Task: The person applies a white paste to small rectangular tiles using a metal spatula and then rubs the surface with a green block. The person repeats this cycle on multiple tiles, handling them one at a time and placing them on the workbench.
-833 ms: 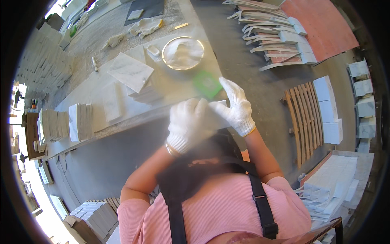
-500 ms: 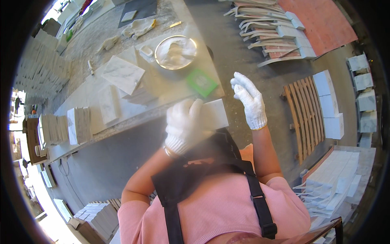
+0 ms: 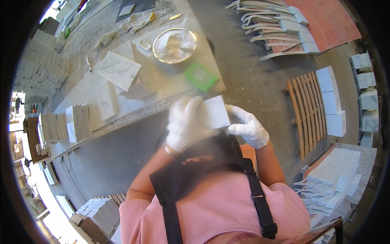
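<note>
Grey concrete floor (image 3: 252,77) runs beside a long dusty tabletop (image 3: 162,87), seen from above the person's pink shirt and black apron straps. Both hands wear white knit gloves and meet in front of the chest, just off the tabletop's near edge. Between them is a small white marble tile (image 3: 216,112), held up in the air, its flat face tilted toward the camera. The left hand (image 3: 187,124) wraps the tile's left side, fingers curled over its face and edge. The right hand (image 3: 247,127) pinches the tile's right edge, thumb and fingers pressed against it.

On the tabletop, near the hands, lies a green square sponge (image 3: 200,76). Just beyond it sits a round metal bowl (image 3: 174,45) holding white powder or paste. To the left of the bowl lie more marble tiles (image 3: 118,70), some flat, some leaning in stacks. A pair of crumpled gloves (image 3: 137,21) rests at the far end.

A wooden pallet (image 3: 305,110) lies on the floor to the right, with white stone blocks (image 3: 332,101) stacked on it.
</note>
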